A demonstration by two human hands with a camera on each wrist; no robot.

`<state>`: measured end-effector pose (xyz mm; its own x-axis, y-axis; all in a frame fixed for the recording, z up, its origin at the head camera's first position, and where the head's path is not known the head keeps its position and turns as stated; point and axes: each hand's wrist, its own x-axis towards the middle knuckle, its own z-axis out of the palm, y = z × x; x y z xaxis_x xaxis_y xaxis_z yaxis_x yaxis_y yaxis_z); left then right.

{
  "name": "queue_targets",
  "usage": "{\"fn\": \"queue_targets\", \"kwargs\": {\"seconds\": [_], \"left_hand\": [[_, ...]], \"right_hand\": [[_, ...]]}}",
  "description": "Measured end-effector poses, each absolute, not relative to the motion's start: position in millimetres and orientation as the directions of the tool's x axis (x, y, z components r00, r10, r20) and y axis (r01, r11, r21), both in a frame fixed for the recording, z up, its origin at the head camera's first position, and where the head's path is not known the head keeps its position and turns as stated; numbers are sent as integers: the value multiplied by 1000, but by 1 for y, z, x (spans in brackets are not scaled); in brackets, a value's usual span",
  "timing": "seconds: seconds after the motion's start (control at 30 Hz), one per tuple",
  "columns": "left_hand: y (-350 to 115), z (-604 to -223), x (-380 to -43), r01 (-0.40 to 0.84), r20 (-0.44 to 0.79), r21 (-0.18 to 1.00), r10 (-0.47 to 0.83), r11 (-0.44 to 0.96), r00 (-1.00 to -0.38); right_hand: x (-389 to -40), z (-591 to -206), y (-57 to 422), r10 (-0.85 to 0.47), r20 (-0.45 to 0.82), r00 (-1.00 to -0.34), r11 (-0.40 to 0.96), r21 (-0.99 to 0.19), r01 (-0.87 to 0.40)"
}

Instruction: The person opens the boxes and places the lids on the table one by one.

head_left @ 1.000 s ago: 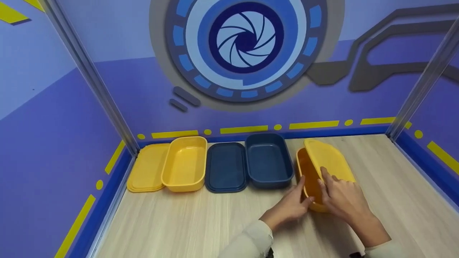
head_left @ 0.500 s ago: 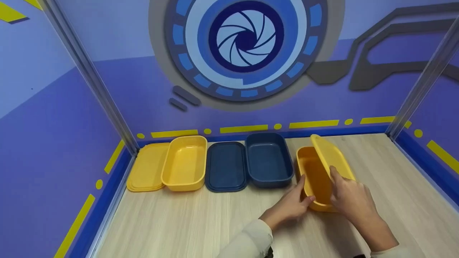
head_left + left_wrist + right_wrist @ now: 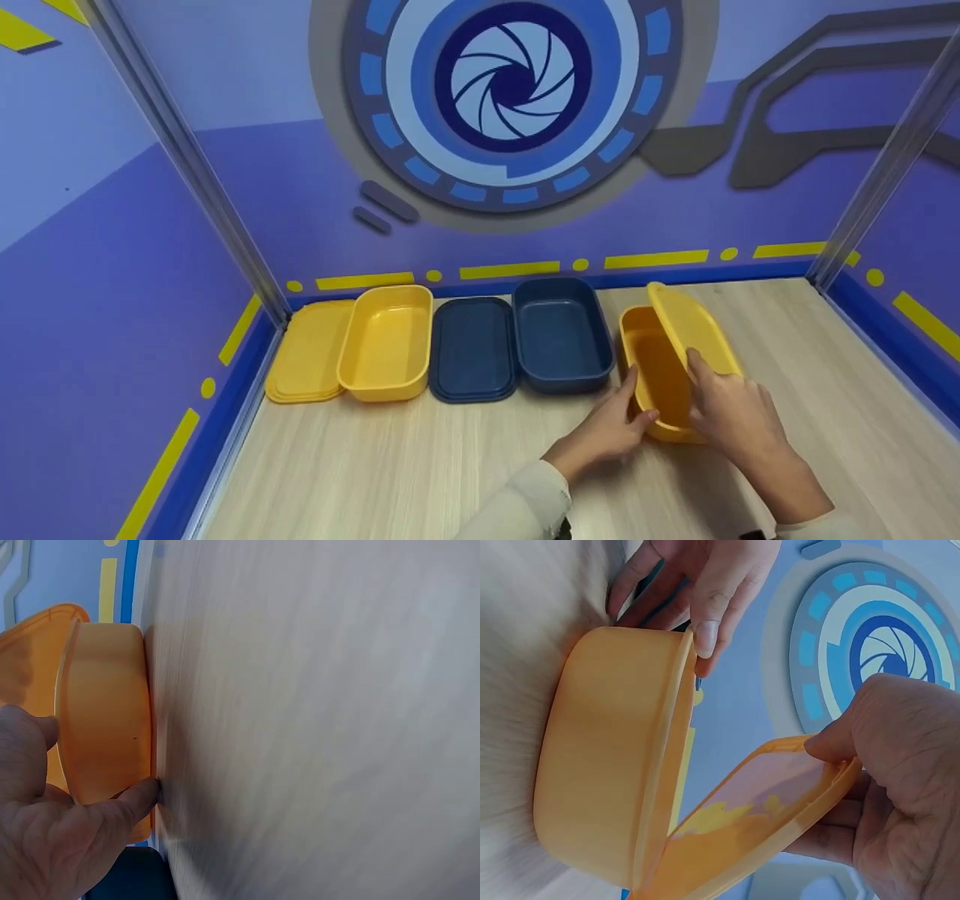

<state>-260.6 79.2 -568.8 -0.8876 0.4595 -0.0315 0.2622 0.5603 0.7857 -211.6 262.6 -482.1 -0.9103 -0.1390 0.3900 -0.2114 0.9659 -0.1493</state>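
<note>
At the right of the row, an orange-yellow food container (image 3: pixel 667 433) stands upright on the table, its inside partly exposed. My left hand (image 3: pixel 604 433) grips its front left corner; in the right wrist view the thumb (image 3: pixel 706 637) lies on the rim. With my right hand (image 3: pixel 739 420) I pinch the edge of a yellow lid (image 3: pixel 701 330), thumb on one face and fingers behind. The lid leans tilted over the container's right side, raised on the left. Where its lower edge meets the far rim, the right wrist view (image 3: pixel 705 870) shows them touching.
To the left stand a dark blue container (image 3: pixel 562 337) and a lighter yellow container (image 3: pixel 386 349), both uncovered. A dark blue lid (image 3: pixel 474 349) and another yellow lid (image 3: pixel 309 352) lie flat beside them. A printed wall (image 3: pixel 480 247) closes off the wooden table (image 3: pixel 420 465) behind.
My right hand has moved a little right and tilted the lid's left edge higher, baring more of the container's inside. The left hand keeps its place; the last half second shows hardly any motion.
</note>
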Motion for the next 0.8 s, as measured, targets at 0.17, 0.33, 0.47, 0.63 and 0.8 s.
{"fn": "queue_targets", "kwargs": {"seconds": [0.17,0.33,0.47,0.63,0.8], "left_hand": [[80,-568,-260,251,-43,789,457,562,-888],[79,-567,-261,246,-46,796,461,552,-886],[79,-568,-261,238,-51,800,458,550,-887],[79,-569,-260,236,-45,807,456,540,-889],[80,-568,-261,241,-43,808,461,538,-886]], "right_hand": [[-211,-482,263,-150,383,-912,966,-140,-218],[-213,-482,262,-154,415,-897,962,-144,-232],[-214,-482,263,-154,425,-892,959,-154,-239],[-213,-481,265,-137,403,-905,957,-181,-225],[-212,-478,267,-98,357,-929,956,-226,-188]]}}
